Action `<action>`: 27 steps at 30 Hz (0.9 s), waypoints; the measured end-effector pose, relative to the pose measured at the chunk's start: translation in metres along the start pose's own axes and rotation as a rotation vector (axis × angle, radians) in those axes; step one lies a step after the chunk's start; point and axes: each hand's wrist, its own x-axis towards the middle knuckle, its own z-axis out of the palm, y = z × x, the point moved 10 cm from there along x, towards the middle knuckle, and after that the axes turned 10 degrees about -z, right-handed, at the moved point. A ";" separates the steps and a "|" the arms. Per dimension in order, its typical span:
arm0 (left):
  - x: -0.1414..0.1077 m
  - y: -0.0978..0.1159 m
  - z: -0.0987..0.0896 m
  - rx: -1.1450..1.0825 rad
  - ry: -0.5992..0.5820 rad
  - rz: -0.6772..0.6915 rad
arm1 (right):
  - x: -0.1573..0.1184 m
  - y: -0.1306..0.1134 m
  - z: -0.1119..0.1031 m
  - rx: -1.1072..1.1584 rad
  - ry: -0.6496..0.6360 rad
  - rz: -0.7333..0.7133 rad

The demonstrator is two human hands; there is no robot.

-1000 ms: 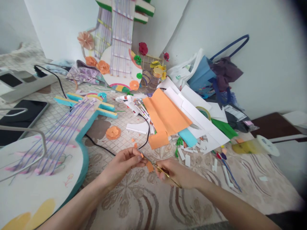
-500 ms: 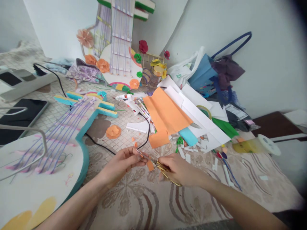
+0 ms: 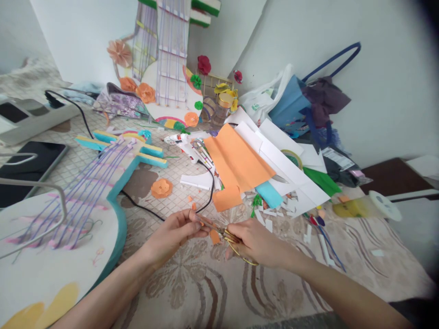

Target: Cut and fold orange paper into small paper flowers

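Observation:
My right hand is closed round the gold handles of a pair of scissors. Their blades point left and reach the fingertips of my left hand. Those fingers pinch a small piece of orange paper, mostly hidden by the fingers and the blades. Just below the blades lies an orange paper scrap on the tablecloth. An orange paper flower sits on the table beyond my left hand.
A cardboard guitar with teal sides fills the left. Ahead lie a white glue gun with a black cord, orange paper, white sheets and paper scraps. A yellow-tinted cup lies at right; another guitar stands behind.
The scissors' handles have drawn closer together and the blades have shifted slightly at my left fingertips. Both hands stay in nearly the same place.

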 end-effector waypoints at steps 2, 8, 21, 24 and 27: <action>0.000 0.000 -0.001 0.007 0.006 0.002 | 0.001 0.003 0.001 -0.003 0.011 0.000; 0.001 0.000 -0.004 0.042 0.023 -0.002 | 0.000 0.014 0.000 0.025 0.089 0.047; 0.002 -0.001 -0.003 0.070 0.040 -0.018 | -0.005 0.003 0.001 -0.046 -0.026 -0.038; 0.001 0.000 -0.002 0.087 0.033 -0.013 | -0.006 -0.002 -0.006 -0.106 -0.028 -0.055; 0.001 0.001 0.000 0.109 0.020 -0.014 | -0.007 -0.005 -0.012 -0.161 -0.044 -0.051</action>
